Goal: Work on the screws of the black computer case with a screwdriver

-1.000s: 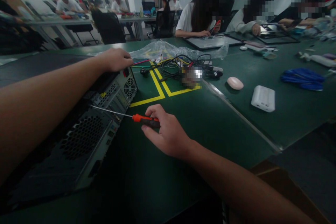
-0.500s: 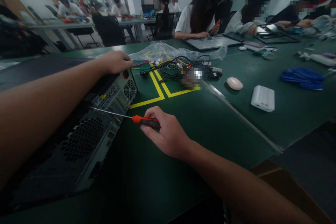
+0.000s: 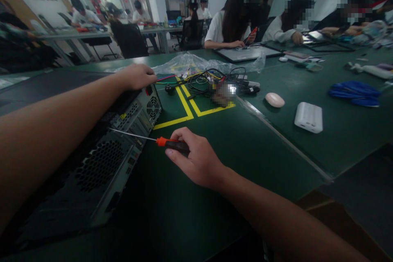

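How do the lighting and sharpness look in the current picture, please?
Head view: dim foreground, deep shadow beside the computer case; head view: bright glare on a pixelated patch by the cables; head view: the far chairs look hazy, while the screwdriver in the right hand reads more clearly.

- Ahead of me, a crumpled clear plastic sheet [image 3: 190, 64] lies behind a tangle of dark cables [image 3: 199, 86].
- Yellow tape [image 3: 215, 110] marks out corners on the green tabletop [image 3: 245, 151] before me.
- To my right I see a pale pink oval object [image 3: 275, 100], near a white, rounded block [image 3: 308, 117].
- Farther right, a blue bundle [image 3: 354, 93].
- Across from me, a co-worker in white [image 3: 216, 30] sits over a dark-edged panel [image 3: 254, 52].
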The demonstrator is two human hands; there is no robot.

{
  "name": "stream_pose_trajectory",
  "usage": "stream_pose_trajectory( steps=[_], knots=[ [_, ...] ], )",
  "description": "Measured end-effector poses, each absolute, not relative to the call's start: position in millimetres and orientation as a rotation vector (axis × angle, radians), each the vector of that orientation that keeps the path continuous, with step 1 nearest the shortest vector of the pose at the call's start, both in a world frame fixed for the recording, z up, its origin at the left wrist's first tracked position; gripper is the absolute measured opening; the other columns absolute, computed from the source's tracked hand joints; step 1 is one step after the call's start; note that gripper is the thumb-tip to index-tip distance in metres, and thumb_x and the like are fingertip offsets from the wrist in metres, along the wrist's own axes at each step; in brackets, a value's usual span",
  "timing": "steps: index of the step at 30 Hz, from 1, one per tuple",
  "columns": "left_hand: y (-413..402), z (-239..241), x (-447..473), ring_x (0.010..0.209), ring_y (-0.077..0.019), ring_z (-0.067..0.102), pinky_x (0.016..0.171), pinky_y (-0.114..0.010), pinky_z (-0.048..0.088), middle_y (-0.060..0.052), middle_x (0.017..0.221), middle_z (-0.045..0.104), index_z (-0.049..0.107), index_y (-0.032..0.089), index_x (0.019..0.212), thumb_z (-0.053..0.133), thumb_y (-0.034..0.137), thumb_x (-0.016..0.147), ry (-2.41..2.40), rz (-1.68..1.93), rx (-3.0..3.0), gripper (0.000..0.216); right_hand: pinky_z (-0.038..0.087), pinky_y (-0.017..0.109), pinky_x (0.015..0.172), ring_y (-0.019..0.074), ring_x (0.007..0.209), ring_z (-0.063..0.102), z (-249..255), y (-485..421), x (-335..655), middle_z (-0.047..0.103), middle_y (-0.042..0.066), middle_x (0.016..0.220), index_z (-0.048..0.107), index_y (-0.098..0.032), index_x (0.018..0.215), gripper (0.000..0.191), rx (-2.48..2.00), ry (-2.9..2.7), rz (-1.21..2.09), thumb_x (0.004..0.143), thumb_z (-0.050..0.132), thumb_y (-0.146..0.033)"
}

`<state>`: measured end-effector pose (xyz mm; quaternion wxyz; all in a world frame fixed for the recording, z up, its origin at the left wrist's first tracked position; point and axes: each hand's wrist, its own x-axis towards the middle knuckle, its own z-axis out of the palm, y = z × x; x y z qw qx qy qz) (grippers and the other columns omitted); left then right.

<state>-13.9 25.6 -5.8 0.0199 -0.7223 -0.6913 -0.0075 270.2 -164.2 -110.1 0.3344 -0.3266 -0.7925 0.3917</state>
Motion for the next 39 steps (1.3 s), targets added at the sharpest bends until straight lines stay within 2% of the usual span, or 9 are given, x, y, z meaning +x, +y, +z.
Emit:
stream_pose_trajectory(
  steps=[4, 10, 16, 20, 24, 27, 30, 33, 39],
  knots=[
    [26.4, -6.4, -14.6, 0.129, -0.0412, 0.079, 0.111, -0.049, 0.061, -0.014, 0.140, 0.088, 0.092, 0.027, 0.146, 0.050, 0.064, 0.101, -2.154, -0.028, -2.247, 0.072, 0.044, 0.035, 0.076, 0.0190, 0.078, 0.061, -111.3, -164.4, 270.3, 0.073, 0.000, 0.096, 0.063, -0.027, 0.114, 0.020, -0.854, -2.054, 1.028, 0.107, 0.071, -0.044],
    [26.9, -5.8, -12.5, 0.125, -0.0429, 0.079, 0.110, -0.050, 0.061, -0.016, 0.134, 0.089, 0.092, 0.024, 0.144, 0.052, 0.058, 0.101, -2.147, -0.005, -2.245, 0.067, 0.045, 0.034, 0.077, 0.0190, 0.079, 0.062, -112.1, -163.2, 269.7, 0.076, 0.002, 0.100, 0.066, -0.026, 0.114, 0.020, -0.850, -2.040, 1.003, 0.107, 0.073, -0.043],
    [14.4, -0.8, -3.8, 0.122, -0.0338, 0.073, 0.112, -0.046, 0.057, -0.016, 0.145, 0.085, 0.085, 0.013, 0.153, 0.046, 0.046, 0.110, -2.109, 0.074, -2.251, 0.066, 0.047, 0.034, 0.081, 0.0198, 0.085, 0.066, -112.2, -162.7, 270.4, 0.077, 0.003, 0.103, 0.071, -0.025, 0.114, 0.019, -0.832, -2.045, 0.966, 0.110, 0.074, -0.043],
    [12.6, 1.5, -2.1, 0.118, -0.0309, 0.070, 0.111, -0.044, 0.056, -0.018, 0.149, 0.083, 0.082, 0.009, 0.154, 0.044, 0.044, 0.113, -2.104, 0.120, -2.284, 0.066, 0.048, 0.036, 0.086, 0.0209, 0.091, 0.069, -113.1, -161.7, 270.1, 0.079, 0.006, 0.106, 0.075, -0.023, 0.111, 0.024, -0.813, -2.068, 0.937, 0.116, 0.069, -0.046],
    [16.7, -0.4, -4.8, 0.116, -0.0315, 0.071, 0.108, -0.044, 0.056, -0.018, 0.144, 0.084, 0.083, 0.010, 0.153, 0.043, 0.043, 0.113, -2.093, 0.118, -2.274, 0.066, 0.046, 0.035, 0.081, 0.0194, 0.084, 0.066, -111.9, -164.2, 269.2, 0.076, 0.003, 0.100, 0.074, -0.023, 0.116, 0.028, -0.819, -2.089, 1.009, 0.121, 0.059, -0.047],
    [18.3, -2.3, -5.7, 0.117, -0.0326, 0.072, 0.108, -0.045, 0.057, -0.019, 0.143, 0.084, 0.084, 0.011, 0.152, 0.041, 0.044, 0.113, -2.083, 0.116, -2.260, 0.067, 0.045, 0.034, 0.078, 0.0183, 0.077, 0.062, -111.4, -167.1, 269.1, 0.074, 0.000, 0.097, 0.068, -0.026, 0.127, 0.028, -0.839, -2.090, 1.042, 0.115, 0.068, -0.051],
    [18.0, -2.9, -4.7, 0.117, -0.0329, 0.072, 0.111, -0.047, 0.056, -0.019, 0.142, 0.084, 0.083, 0.011, 0.152, 0.040, 0.044, 0.113, -2.090, 0.117, -2.256, 0.067, 0.047, 0.035, 0.077, 0.0193, 0.076, 0.064, -113.2, -168.3, 269.1, 0.073, -0.001, 0.097, 0.062, -0.027, 0.130, 0.032, -0.853, -2.103, 1.039, 0.108, 0.076, -0.046],
    [17.1, -2.5, -3.3, 0.119, -0.0343, 0.072, 0.112, -0.049, 0.056, -0.022, 0.144, 0.083, 0.082, 0.010, 0.154, 0.039, 0.045, 0.112, -2.104, 0.117, -2.258, 0.070, 0.048, 0.036, 0.078, 0.0209, 0.080, 0.068, -116.4, -167.1, 268.9, 0.074, -0.001, 0.097, 0.059, -0.029, 0.127, 0.024, -0.853, -2.114, 1.025, 0.108, 0.071, -0.038],
    [15.3, -3.0, -2.4, 0.124, -0.0358, 0.072, 0.114, -0.049, 0.055, -0.023, 0.144, 0.083, 0.083, 0.009, 0.152, 0.038, 0.046, 0.111, -2.102, 0.110, -2.252, 0.071, 0.047, 0.036, 0.079, 0.0201, 0.082, 0.067, -117.8, -164.7, 268.4, 0.074, 0.001, 0.103, 0.061, -0.028, 0.121, 0.020, -0.836, -2.107, 0.972, 0.108, 0.069, -0.040]
  ],
)
